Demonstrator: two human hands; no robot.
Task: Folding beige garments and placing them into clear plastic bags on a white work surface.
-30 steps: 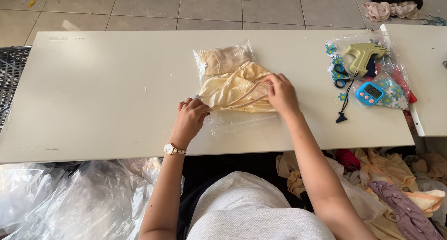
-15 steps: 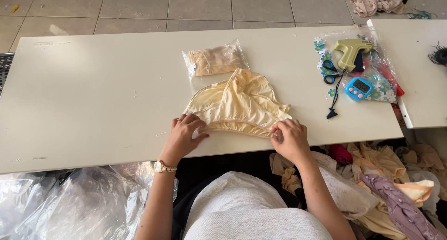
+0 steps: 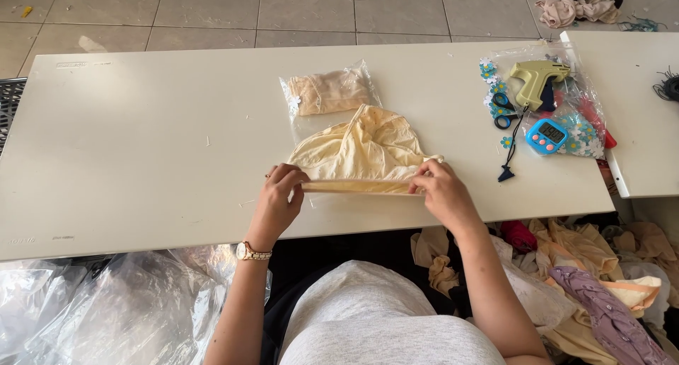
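Gripping the near hem of a pale yellow garment [image 3: 361,153], the left hand [image 3: 278,199] and right hand [image 3: 442,192] each pinch one end, fingers closed on the fabric, the band stretched flat between them. The garment is soft, thin knit, roughly triangular, lying on the white table [image 3: 141,138] near its front edge. Just beyond it, touching its top, a clear plastic bag [image 3: 329,93] holds a folded peach-coloured cloth. To the right, another clear bag [image 3: 566,103] holds a green tagging gun [image 3: 534,78]; a blue timer [image 3: 547,136] and blue-handled scissors [image 3: 503,110] lie by it.
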